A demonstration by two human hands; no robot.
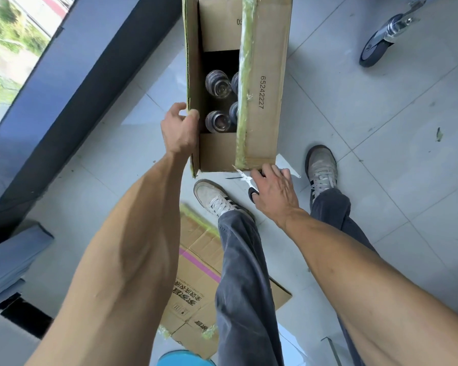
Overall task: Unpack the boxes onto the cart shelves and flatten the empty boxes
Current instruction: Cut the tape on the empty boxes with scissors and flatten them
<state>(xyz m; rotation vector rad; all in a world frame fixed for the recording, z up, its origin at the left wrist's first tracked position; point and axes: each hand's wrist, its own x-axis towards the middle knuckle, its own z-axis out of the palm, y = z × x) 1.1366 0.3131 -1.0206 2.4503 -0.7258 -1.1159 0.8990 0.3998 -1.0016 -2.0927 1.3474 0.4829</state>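
An open cardboard box (267, 75) stands on the tiled floor in front of my feet. Several clear bottles (218, 83) show in its dark inside, seen from above. My left hand (179, 130) grips the upright left flap (191, 48) near its front end, thumb outside and fingers over the edge. My right hand (274, 191) rests at the box's near right corner, fingers curled round a small black tool (253, 194). The right flap, with greenish tape along its edge, lies half over the opening. Torn white tape (242, 177) sticks out at that corner.
A flattened cardboard box (193, 281) lies on the floor under my left leg. A caster wheel (376, 46) of a cart is at the upper right. A dark window frame (95, 70) runs along the left. Blue padded pieces (13, 254) sit at the lower left.
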